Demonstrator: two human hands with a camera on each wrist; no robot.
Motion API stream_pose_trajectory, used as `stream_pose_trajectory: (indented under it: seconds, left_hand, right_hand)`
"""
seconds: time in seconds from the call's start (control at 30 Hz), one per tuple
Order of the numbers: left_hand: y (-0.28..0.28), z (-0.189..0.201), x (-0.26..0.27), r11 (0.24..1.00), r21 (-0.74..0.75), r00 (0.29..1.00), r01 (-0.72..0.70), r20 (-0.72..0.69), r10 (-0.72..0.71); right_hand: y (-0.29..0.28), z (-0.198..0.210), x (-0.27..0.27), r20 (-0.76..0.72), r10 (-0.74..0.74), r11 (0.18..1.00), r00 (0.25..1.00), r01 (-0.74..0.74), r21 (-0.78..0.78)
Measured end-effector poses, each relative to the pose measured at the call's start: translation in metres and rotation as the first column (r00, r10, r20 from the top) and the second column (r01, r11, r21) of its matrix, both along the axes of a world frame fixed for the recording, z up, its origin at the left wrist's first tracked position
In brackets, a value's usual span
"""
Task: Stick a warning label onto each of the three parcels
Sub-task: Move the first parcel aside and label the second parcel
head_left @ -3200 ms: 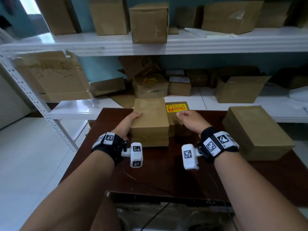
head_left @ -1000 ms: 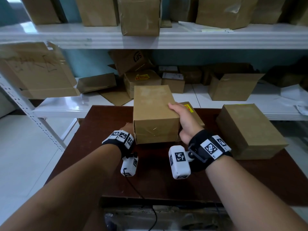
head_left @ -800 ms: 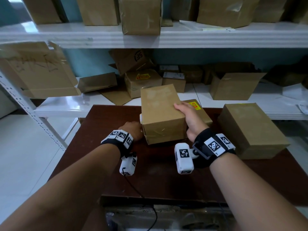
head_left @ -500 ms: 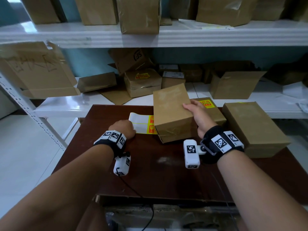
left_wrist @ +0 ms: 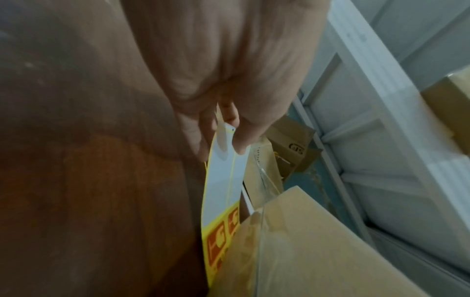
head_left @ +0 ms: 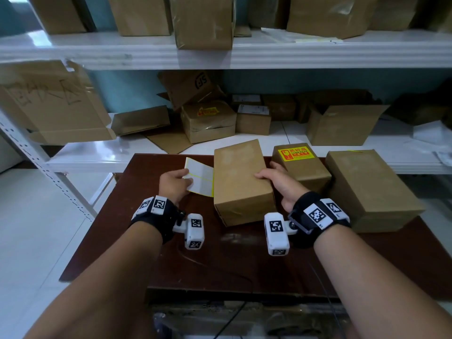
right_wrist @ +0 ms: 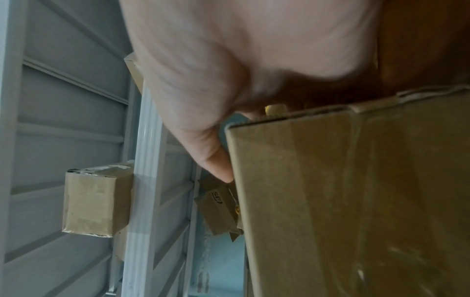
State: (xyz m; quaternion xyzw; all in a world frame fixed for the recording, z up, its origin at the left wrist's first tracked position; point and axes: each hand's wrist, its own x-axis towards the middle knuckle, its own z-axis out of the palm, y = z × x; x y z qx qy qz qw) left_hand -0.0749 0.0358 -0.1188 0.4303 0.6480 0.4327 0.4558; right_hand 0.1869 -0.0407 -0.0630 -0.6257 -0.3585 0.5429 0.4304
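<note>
Three brown parcels stand on the dark wooden table (head_left: 137,231). My right hand (head_left: 278,182) grips the middle parcel (head_left: 239,182) by its right side, thumb on top (right_wrist: 216,160). To its right sits a smaller parcel (head_left: 303,167) bearing a yellow and red warning label (head_left: 296,153). The largest parcel (head_left: 371,189) lies at the far right, with a yellow sliver at its far top edge. My left hand (head_left: 175,183) pinches the corner of a white label sheet (head_left: 201,178), whose yellow and red labels (left_wrist: 221,237) run under the middle parcel's edge (left_wrist: 318,251).
White metal shelving (head_left: 244,55) stands behind the table, crowded with cardboard boxes; one box (head_left: 208,121) there carries a yellow label. An open carton (head_left: 342,126) sits on the lower shelf at right. White floor (head_left: 36,228) lies to the left. A cable (head_left: 220,267) crosses the table's near edge.
My right hand carried the middle parcel off the stack and set it down further left beside the labelled parcel. My left hand let go of it and picked up the label sheet's corner.
</note>
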Motion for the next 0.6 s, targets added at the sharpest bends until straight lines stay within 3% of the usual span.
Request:
stream_pose_trajectory:
  seconds: [0.1, 0.17, 0.27, 0.33, 0.5, 0.6]
  left_hand:
    - [-0.002, -0.002, -0.006, 0.988, 0.130, 0.996, -0.088, -0.015, 0.090]
    - [-0.006, 0.001, -0.008, 0.977, 0.176, 0.993, -0.118, 0.050, 0.111]
    - [-0.007, 0.003, -0.005, 0.993, 0.097, 0.959, -0.068, 0.280, 0.038]
    - [-0.010, 0.006, 0.001, 0.999, 0.039, 0.949, 0.024, 0.314, -0.035]
    - [-0.012, 0.006, 0.006, 0.977, -0.054, 0.978, 0.205, -0.011, -0.206]
    - [-0.012, 0.009, 0.003, 0.982, -0.010, 0.980, 0.189, -0.056, -0.190]
  right_hand:
    - [-0.001, -0.004, 0.000, 0.015, 0.061, 0.998, 0.998, -0.060, -0.032]
    - [-0.002, -0.005, -0.001, 0.021, 0.095, 0.994, 0.995, -0.093, -0.061]
    - [-0.004, -0.006, -0.003, 0.023, 0.141, 0.988, 0.990, -0.139, -0.069]
    - [-0.005, -0.005, -0.004, 0.026, 0.151, 0.987, 0.988, -0.150, -0.058]
    - [-0.009, -0.004, -0.002, 0.085, 0.144, 0.989, 0.986, -0.141, -0.049]
    - [-0.008, -0.004, -0.001, 0.143, 0.096, 0.995, 0.985, -0.095, -0.015]
